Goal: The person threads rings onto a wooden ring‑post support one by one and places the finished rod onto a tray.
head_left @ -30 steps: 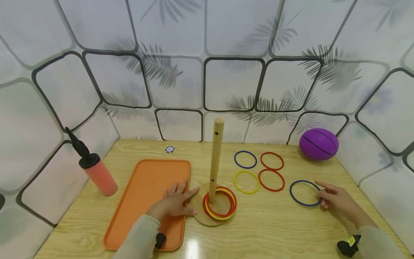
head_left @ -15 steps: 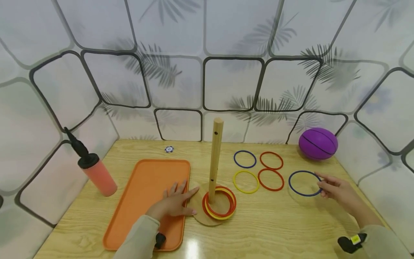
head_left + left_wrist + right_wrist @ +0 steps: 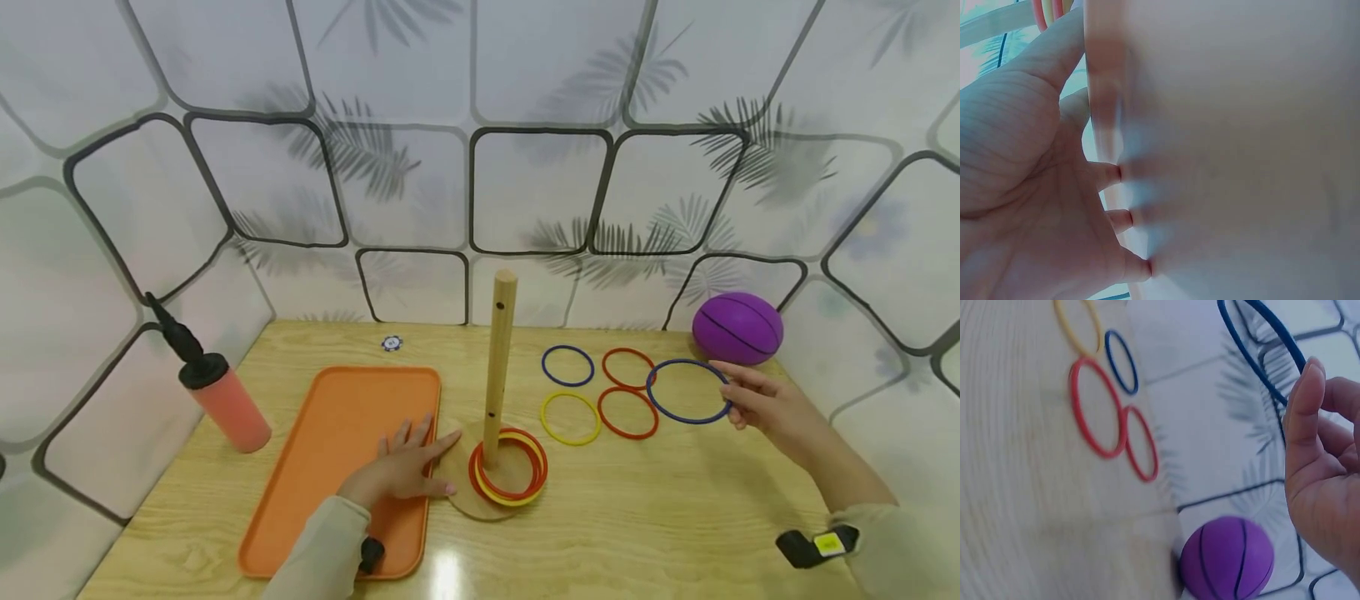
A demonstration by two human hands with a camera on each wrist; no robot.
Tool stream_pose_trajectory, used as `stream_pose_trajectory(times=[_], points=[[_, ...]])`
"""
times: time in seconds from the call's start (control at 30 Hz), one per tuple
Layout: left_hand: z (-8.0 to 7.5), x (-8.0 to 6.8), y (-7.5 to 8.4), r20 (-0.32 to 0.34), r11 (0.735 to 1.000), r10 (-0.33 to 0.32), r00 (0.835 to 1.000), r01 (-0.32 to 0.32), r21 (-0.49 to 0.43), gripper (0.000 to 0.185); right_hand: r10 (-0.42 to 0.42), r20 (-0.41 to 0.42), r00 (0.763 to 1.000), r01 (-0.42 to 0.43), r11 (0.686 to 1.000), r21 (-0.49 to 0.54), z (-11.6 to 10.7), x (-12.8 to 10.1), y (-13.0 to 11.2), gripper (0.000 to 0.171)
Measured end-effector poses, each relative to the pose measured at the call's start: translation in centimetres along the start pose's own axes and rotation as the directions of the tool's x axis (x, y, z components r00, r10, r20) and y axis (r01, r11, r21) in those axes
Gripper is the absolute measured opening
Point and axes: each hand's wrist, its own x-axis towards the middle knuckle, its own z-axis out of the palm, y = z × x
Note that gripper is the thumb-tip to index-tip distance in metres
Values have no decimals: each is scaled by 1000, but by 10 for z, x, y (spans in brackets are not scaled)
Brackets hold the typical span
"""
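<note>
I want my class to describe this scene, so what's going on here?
A person is at a ring-toss toy on a wooden table. The right hand pinches a blue ring lifted off the table. The left hand rests flat on the orange tray, touching the peg's base. Red and yellow rings already circle the peg.

left hand blurred, fingertips hidden behind tray

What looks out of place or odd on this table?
Nothing is spilled or broken. The only stray item is a small poker chip lying alone near the back wall, away from the peg stand and the loose rings.
</note>
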Motion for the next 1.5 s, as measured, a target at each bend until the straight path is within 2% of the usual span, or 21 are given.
stream_pose_trajectory(times=[0.27,0.4,0.6,1.07,1.5], points=[[-3,-2,2,2,1000,2,1000,-2,-4,77,-54,4,999,54,997,62,29,6,-33,39],[-4,-3,3,-2,1000,3,1000,-3,1,77,-77,-9,997,77,989,129,45,11,-49,37],[-3,-2,3,-4,1000,6,1000,-6,1,76,-118,25,993,109,967,229,62,15,-66,36],[-4,-2,2,-5,1000,11,1000,-11,2,76,-96,16,995,88,956,279,84,18,-83,35],[-2,1,-1,3,1000,-1,1000,1,12,78,-125,100,987,92,954,285,101,22,-102,39]])
